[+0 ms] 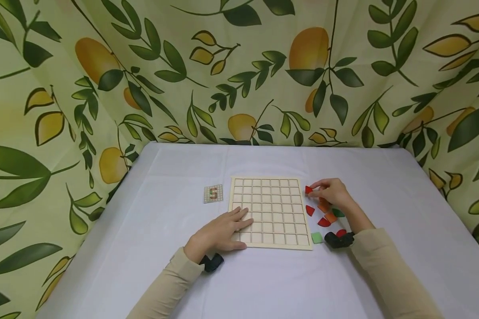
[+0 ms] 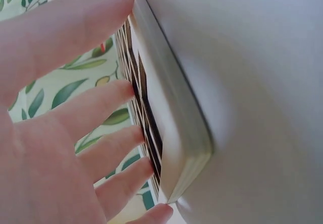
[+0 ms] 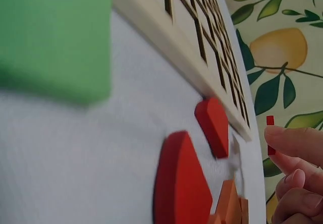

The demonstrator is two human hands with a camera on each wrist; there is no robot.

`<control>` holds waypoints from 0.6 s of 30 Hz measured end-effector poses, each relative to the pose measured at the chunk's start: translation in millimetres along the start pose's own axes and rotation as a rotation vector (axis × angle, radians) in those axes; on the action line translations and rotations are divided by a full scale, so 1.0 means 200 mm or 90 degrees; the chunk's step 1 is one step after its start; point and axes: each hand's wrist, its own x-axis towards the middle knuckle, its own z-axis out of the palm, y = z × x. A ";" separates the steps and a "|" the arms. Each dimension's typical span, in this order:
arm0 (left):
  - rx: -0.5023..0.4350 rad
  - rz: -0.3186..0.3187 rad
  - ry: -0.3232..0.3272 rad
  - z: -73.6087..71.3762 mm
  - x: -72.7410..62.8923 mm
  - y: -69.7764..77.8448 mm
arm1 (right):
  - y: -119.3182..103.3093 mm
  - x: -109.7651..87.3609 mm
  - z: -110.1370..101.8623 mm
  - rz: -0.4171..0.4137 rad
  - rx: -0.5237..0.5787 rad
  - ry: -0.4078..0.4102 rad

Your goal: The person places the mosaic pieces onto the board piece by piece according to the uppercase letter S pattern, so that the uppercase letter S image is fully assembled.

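Observation:
A square wooden grid board [image 1: 271, 212] lies on the white cloth. My left hand [image 1: 225, 228] rests on its lower left corner with the fingers spread; in the left wrist view the fingertips [image 2: 121, 90] touch the board's edge and grid. Past the board's upper right edge, my right hand [image 1: 331, 192] pinches a small red piece [image 1: 308, 190] between thumb and fingertips. The right wrist view shows that red piece [image 3: 270, 135] held up on its thin side. Below this hand lie red pieces [image 1: 310, 210], orange pieces [image 1: 330, 217] and a dark green piece [image 1: 337, 213], partly overlapped by the hand.
A light green square piece [image 1: 317, 238] lies by the board's lower right corner. Another red piece [image 1: 341, 232] shows beside the black right wrist camera [image 1: 338, 240]. Left of the board is a small pattern card [image 1: 213, 193]. A leaf-patterned curtain [image 1: 239, 79] surrounds the table.

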 end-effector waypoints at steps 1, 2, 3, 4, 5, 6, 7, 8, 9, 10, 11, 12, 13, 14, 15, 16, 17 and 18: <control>0.002 0.001 0.001 0.00 0.00 0.00 | -0.01 0.00 0.00 -0.004 0.002 0.002; 0.006 0.003 0.001 0.00 0.00 0.01 | -0.01 0.00 0.01 -0.006 0.002 0.004; 0.008 0.002 0.001 0.01 0.01 0.01 | -0.02 0.00 0.01 -0.010 0.000 0.006; 0.010 0.003 0.001 0.01 0.01 0.01 | -0.02 0.00 0.02 -0.010 -0.002 0.008; 0.011 0.002 0.000 0.01 0.01 0.02 | -0.02 0.00 0.02 -0.013 -0.003 0.010; 0.012 0.000 -0.001 0.01 0.01 0.02 | -0.03 0.00 0.03 -0.014 -0.003 0.012; 0.012 -0.002 0.000 0.00 0.01 0.02 | -0.03 0.00 0.03 -0.017 -0.005 0.014; 0.012 -0.003 0.000 0.00 0.01 0.02 | -0.03 0.00 0.04 -0.020 -0.008 0.017; 0.011 -0.005 -0.001 0.00 0.00 0.02 | -0.03 0.00 0.04 -0.024 -0.010 0.018; 0.013 -0.005 -0.002 0.00 0.00 0.02 | -0.04 0.01 0.05 -0.026 -0.011 0.017; 0.013 -0.004 -0.001 0.01 0.00 0.02 | -0.04 0.01 0.05 -0.030 -0.011 0.015; 0.015 -0.004 -0.002 0.01 0.00 0.03 | -0.05 0.01 0.06 -0.032 -0.012 0.014; 0.017 -0.002 0.000 0.01 0.00 0.02 | -0.05 0.01 0.06 -0.034 -0.012 0.013; 0.018 0.000 0.000 0.01 0.00 0.02 | -0.05 0.01 0.07 -0.036 -0.009 0.012; 0.020 0.001 0.000 0.01 0.00 0.02 | -0.06 0.02 0.07 -0.037 -0.007 0.011; 0.021 0.002 0.002 0.01 0.00 0.02 | -0.06 0.02 0.08 -0.037 -0.004 0.011; 0.020 0.002 0.004 0.01 0.00 0.02 | -0.06 0.03 0.08 -0.040 -0.001 0.012; 0.020 0.001 0.005 0.01 0.00 0.02 | -0.07 0.03 0.09 -0.041 0.002 0.013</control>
